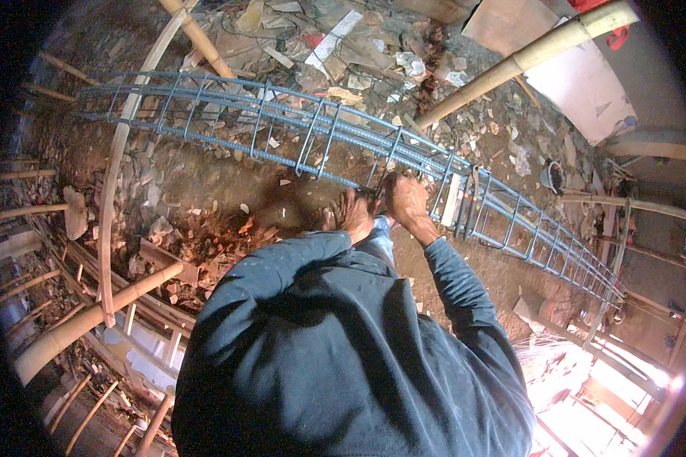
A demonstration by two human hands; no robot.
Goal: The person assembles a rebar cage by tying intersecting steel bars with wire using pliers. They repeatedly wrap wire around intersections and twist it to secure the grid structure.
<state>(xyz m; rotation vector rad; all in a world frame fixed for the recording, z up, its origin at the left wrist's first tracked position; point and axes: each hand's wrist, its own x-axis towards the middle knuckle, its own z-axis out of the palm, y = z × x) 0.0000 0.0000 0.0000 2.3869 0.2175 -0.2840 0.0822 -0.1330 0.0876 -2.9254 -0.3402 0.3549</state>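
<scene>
While the rebar cage [423, 161] lies just beyond both hands [408, 199], their grip is unclear.

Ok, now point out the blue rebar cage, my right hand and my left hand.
Rebar cage [419, 158]: head view, on its lengthwise bars near mid-length.
Right hand [408, 199]: head view, on the back of the hand.
Left hand [357, 215]: head view, on the back of the hand.

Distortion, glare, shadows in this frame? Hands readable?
Head view: rebar cage and wooden strip look bowed, likely fisheye, with a black surround at the rim; head view: glare washes out the lower right; head view: ground darkens just left of the left hand; head view: left and right hand outlines read, but fingertip detail between them is too dark to tell.
</scene>
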